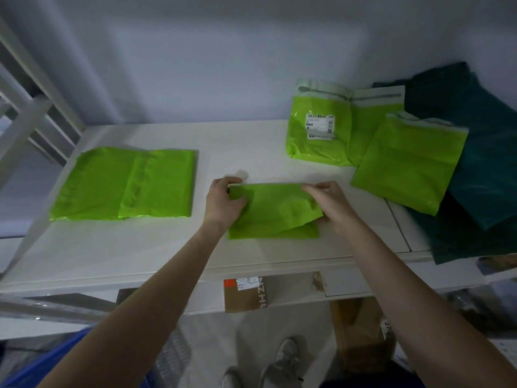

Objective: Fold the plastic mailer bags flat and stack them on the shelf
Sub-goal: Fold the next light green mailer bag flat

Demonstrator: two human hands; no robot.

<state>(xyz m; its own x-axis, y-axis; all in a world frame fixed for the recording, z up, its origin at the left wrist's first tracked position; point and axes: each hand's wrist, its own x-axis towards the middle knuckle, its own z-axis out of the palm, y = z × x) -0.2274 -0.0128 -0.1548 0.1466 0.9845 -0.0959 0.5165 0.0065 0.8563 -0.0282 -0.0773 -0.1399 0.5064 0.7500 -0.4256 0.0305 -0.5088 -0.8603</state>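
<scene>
While both bare forearms reach forward over the front edge of the white shelf (156,247), the item in hand is one lime-green mailer bag (272,211), lying partly folded on the shelf surface between the two hands. Left hand (223,203): palm down, fingers curled over the bag's left edge near its far corner, thumb tucked against the plastic; grip closed on the bag. Right hand (331,204): wrist bent, fingertips pinching the far edge of the bag's upper layer while the thumb sits under the lifted right flap; grip closed on the bag. The upper layer is raised slightly at the right, with a lower layer showing beneath it toward the person. To the left of the left-hand grip, well apart: a stack of folded green bags (126,184), lying flat. Beyond and to the right of the right-hand grip: a filled green mailer with a printed label (319,127), a second green mailer (372,127) just behind it, and a flat green mailer (408,166) overlapping both. Further right: dark teal bags (486,163), partly beneath the flat green mailer and hanging over the shelf's end. Below the shelf edge, nearer the person than either grip: a cardboard box (246,295) with a label.
</scene>
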